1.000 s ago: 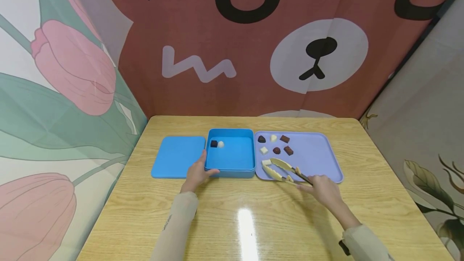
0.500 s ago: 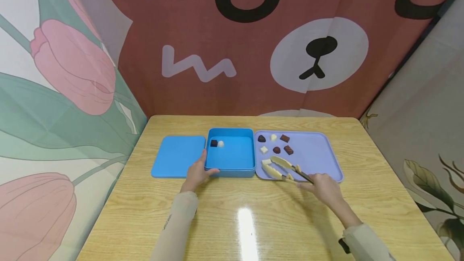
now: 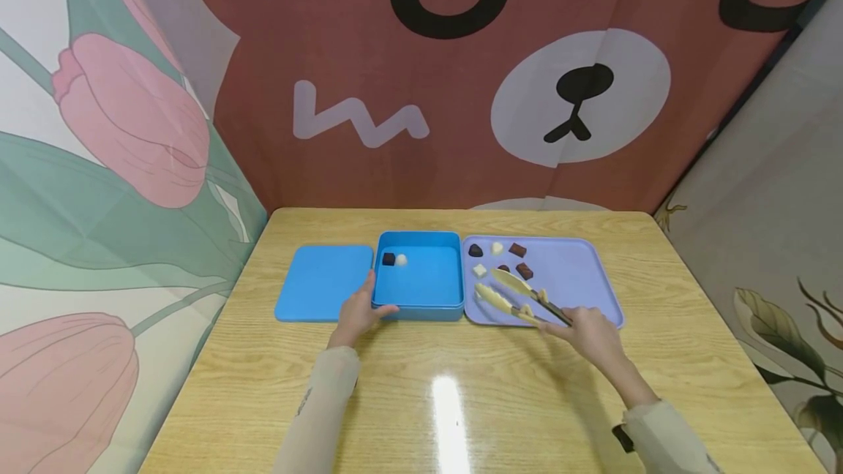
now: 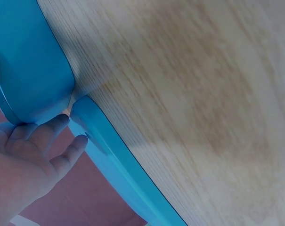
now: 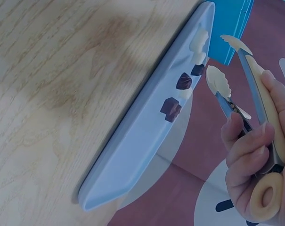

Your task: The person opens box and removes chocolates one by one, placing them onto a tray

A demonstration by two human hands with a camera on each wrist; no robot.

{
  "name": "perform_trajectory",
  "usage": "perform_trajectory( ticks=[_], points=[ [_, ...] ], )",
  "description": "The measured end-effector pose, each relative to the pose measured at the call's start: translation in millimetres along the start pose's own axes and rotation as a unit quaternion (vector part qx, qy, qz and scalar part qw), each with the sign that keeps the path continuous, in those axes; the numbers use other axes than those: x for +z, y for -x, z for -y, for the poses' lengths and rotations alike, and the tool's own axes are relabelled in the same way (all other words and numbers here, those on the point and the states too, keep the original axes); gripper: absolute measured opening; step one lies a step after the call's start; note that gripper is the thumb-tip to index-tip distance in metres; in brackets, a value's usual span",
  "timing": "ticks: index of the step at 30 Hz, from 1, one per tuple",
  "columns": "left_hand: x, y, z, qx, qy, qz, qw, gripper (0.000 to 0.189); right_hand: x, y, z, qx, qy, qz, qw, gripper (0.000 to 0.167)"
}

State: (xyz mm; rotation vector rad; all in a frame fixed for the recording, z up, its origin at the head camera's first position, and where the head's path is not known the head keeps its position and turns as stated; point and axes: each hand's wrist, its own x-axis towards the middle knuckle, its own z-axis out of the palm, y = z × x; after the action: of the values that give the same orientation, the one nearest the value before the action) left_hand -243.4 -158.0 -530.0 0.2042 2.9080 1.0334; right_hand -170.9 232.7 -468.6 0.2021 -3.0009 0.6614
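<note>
My right hand point(image 3: 589, 339) grips a pair of cream-tipped tongs point(image 5: 262, 89) by the handle. Their arms stand apart, with nothing between the tips in the right wrist view. In the head view the tips overlap the front left of the lilac tray point(image 3: 573, 298), partly covering a white square chocolate and a round brown chocolate point(image 3: 503, 268). Brown bars point(image 3: 524, 271) and white pieces point(image 3: 479, 271) lie beyond. My left hand point(image 3: 358, 313) rests at the near left corner of the blue box point(image 3: 421, 308), thumb along its front and fingers along its side.
Inside the box, a dark square chocolate point(image 3: 389, 259) and a round white one point(image 3: 402, 260) sit side by side at the back left. A flat blue lid point(image 3: 323, 284) lies left of the box on the wooden table point(image 3: 395, 401). A printed cloth point(image 3: 369, 181) hangs behind.
The tongs have risen and shifted away from me, so their tips now cover the white square that showed between them. My left hand stays at the box.
</note>
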Motion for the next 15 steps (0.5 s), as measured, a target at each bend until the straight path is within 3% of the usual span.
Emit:
perform_trajectory(
  ticks=[15],
  points=[
    [-0.6, 1.0, -1.8, -0.006, 0.005, 0.0, 1.0, 0.097, 2.4, -10.0, 4.1, 0.001, -0.076, 0.008, 0.997, 0.041]
  ],
)
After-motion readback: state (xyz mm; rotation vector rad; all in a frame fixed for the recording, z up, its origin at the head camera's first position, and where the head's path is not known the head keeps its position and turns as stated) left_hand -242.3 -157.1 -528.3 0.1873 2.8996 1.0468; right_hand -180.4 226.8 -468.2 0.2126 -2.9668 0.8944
